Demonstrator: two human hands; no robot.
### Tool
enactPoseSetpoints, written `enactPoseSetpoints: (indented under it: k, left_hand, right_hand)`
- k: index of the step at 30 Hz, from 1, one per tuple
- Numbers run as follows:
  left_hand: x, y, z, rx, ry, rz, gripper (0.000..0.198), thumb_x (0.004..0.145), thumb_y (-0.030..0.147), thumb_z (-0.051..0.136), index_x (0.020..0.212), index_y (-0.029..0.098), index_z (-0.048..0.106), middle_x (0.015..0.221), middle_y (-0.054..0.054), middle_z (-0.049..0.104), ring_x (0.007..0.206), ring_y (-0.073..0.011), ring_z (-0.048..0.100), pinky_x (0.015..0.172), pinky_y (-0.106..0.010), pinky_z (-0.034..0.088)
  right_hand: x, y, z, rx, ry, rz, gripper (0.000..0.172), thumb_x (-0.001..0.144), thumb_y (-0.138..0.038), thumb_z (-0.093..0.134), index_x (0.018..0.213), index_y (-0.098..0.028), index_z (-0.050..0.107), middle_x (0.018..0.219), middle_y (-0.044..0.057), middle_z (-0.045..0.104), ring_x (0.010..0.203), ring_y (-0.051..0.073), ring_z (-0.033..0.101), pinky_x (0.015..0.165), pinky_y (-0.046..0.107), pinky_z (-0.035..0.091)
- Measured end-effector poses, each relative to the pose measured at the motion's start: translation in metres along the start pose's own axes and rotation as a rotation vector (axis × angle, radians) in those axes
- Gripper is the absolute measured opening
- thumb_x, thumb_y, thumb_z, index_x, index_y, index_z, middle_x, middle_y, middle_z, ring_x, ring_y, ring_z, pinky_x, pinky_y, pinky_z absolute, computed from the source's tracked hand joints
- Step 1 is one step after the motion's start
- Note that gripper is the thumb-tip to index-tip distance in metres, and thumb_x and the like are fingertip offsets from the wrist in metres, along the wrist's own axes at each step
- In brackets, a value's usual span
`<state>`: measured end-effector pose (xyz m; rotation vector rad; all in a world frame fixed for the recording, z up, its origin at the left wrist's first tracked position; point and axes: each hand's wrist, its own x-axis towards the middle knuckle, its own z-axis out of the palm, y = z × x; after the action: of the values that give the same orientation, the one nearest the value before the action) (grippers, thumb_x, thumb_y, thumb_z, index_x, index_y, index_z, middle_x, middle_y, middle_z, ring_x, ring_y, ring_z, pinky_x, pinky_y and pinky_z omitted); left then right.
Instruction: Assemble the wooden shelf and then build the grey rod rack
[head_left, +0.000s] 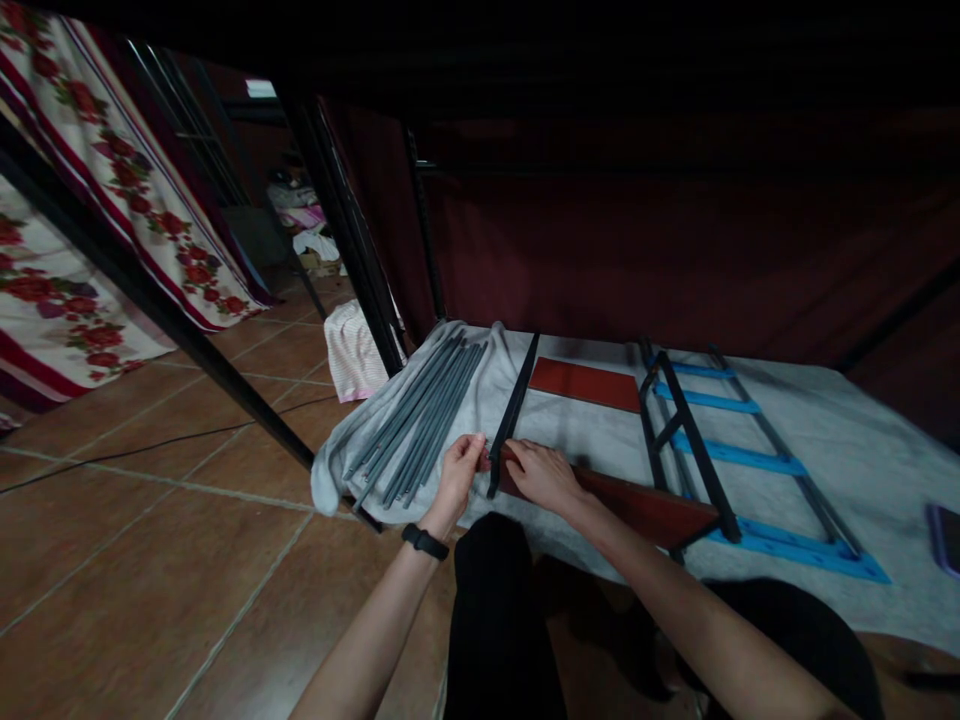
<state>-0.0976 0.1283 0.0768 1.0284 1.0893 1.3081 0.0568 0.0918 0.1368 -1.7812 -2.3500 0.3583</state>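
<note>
Head view: one red-brown board (652, 510), long and flat, gripped at its left end by the right hand (544, 475), beside a black bar (517, 400) whose near end meets the left hand (459, 475), fingertips pinched, contents indiscernible to me; grey rods (431, 420) leftward, bare grey cloth (600, 435) behind.

Two hands (541, 474), two reddish-brown boards (585, 384), at least three black bars (515, 412) and four blue strips (711, 400)

Dim light, near-black shadow along top
</note>
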Motion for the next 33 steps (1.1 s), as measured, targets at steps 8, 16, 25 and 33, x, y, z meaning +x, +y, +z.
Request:
enactPoseSetpoints:
  k: [8, 16, 25, 33]
  left_hand:
    - [-0.001, 0.009, -0.004, -0.041, -0.088, -0.005, 0.045, 0.068, 0.048, 0.075, 0.098, 0.015, 0.068, 0.089, -0.008, 0.068, 0.074, -0.014, 0.06, 0.067, -0.025, 0.047]
    - [0.001, 0.008, 0.0, 0.061, -0.074, 0.073, 0.034, 0.068, 0.046, 0.075, 0.078, 0.015, 0.068, 0.064, 0.001, 0.059, 0.058, -0.0086, 0.05, 0.057, -0.021, 0.041]
    - [0.002, -0.001, 0.0, 0.056, -0.015, 0.048, 0.036, 0.071, 0.049, 0.072, 0.065, 0.016, 0.056, 0.055, 0.005, 0.047, 0.05, -0.0065, 0.042, 0.051, -0.019, 0.037]
    - [0.0, 0.002, 0.003, -0.004, -0.002, -0.012, 0.036, 0.071, 0.05, 0.071, 0.083, 0.016, 0.064, 0.076, -0.001, 0.061, 0.066, -0.0112, 0.055, 0.06, -0.023, 0.045]
  right_hand:
    - [-0.001, 0.002, 0.001, -0.001, 0.025, -0.021, 0.036, 0.096, -0.029, 0.035, 0.128, -0.025, 0.053, 0.121, 0.005, 0.066, 0.103, 0.021, 0.064, 0.084, 0.033, 0.045]
    - [0.0, 0.003, 0.001, -0.009, 0.009, -0.015, 0.032, 0.095, -0.028, 0.037, 0.122, -0.024, 0.055, 0.118, 0.006, 0.066, 0.102, 0.021, 0.064, 0.083, 0.032, 0.045]
    - [0.0, 0.004, 0.003, -0.007, 0.033, -0.031, 0.032, 0.095, -0.028, 0.036, 0.12, -0.023, 0.055, 0.116, 0.007, 0.066, 0.101, 0.021, 0.063, 0.083, 0.033, 0.044]
    - [0.002, 0.005, 0.003, -0.014, 0.038, -0.032, 0.032, 0.094, -0.028, 0.038, 0.12, -0.022, 0.056, 0.117, 0.007, 0.066, 0.1, 0.022, 0.064, 0.082, 0.032, 0.045]
